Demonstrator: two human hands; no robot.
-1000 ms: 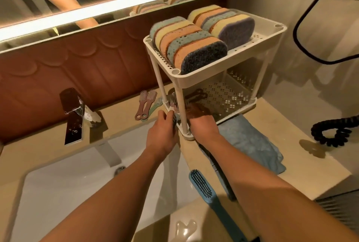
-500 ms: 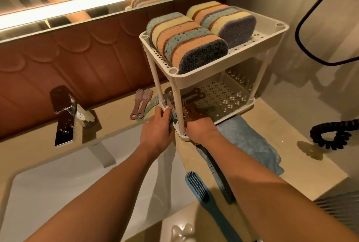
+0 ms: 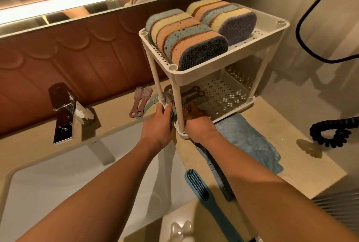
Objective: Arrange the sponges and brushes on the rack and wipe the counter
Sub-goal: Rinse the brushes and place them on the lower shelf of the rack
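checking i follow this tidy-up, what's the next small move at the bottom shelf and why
Probably slide the small brush that the left hand seems to grip onto the lower shelf, beside the dark brushes lying there by the right hand. The sponges fill the top shelf, and the brown brushes wait on the counter.

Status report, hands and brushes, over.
Left hand grips small bristle brush at white plastic rack's lower shelf. Right hand on brown brushes, grip unclear. Blue long-handled brush on counter.
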